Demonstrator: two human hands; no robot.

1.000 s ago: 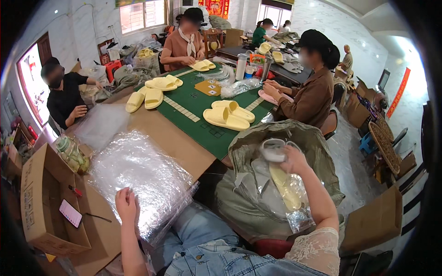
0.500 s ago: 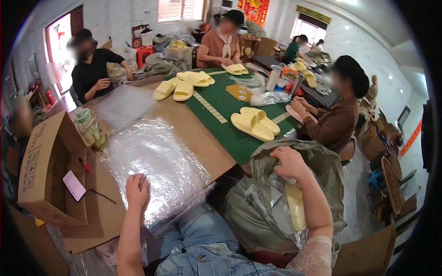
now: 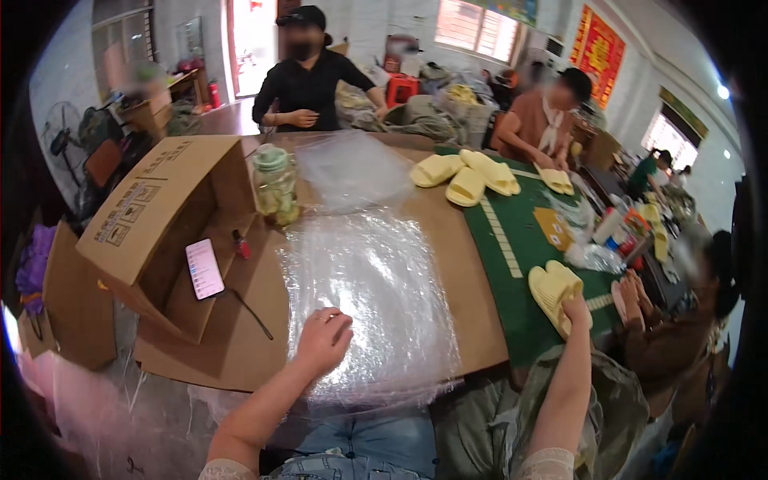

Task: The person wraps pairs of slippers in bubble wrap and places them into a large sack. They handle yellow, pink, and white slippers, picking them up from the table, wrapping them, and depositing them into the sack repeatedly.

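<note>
My left hand (image 3: 324, 342) rests on a stack of clear plastic bags (image 3: 376, 276), its fingers curled together; whatever lies under them is hidden. My right hand (image 3: 574, 312) grips a pair of pale yellow slippers (image 3: 550, 288) by their near end, at the edge of the green table top (image 3: 502, 300). Below my right forearm lies a grey-green woven sack (image 3: 616, 404), its mouth loosely spread. More yellow slippers (image 3: 466, 187) lie at the far corner of the green surface.
An open cardboard box (image 3: 172, 216) stands left, with a phone (image 3: 204, 268) at its opening. Beside it are a glass jar (image 3: 274, 188) and a small red bottle (image 3: 241, 243). Frosted plastic sheets (image 3: 352, 166) lie farther back. Co-workers stand across the table and sit at right.
My view has swung left. My right hand has moved from the sack to the slippers on the green surface and closed on them. My left hand stays on the plastic bags.
</note>
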